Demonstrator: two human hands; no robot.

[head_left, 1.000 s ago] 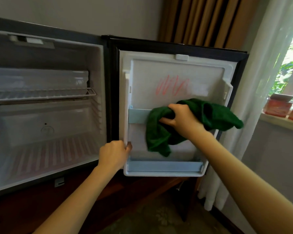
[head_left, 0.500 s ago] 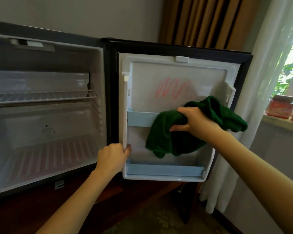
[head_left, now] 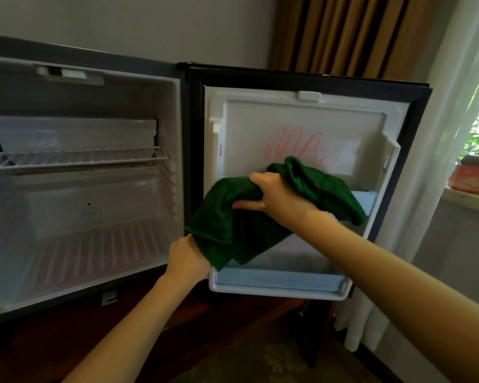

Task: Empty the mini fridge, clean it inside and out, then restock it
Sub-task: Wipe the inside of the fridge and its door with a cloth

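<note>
The green cloth (head_left: pixel 227 225) was clenched by the right hand (head_left: pixel 274 199) against the mini fridge door (head_left: pixel 302 120), gripped at its edge by the left hand (head_left: pixel 187 258); firm strokes over the red scribble (head_left: pixel 293 145) seemed advisable.

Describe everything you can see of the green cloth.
The green cloth is dark, thick and fuzzy, like microfibre or terry. It is crumpled, not folded: the right hand grips a bunch at its middle, holding it against the inner face of the open door, just below the red scribble. One end spills right, over the blue upper door shelf; the larger end hangs down left, covering part of the left hand gripping the door's edge.
</note>
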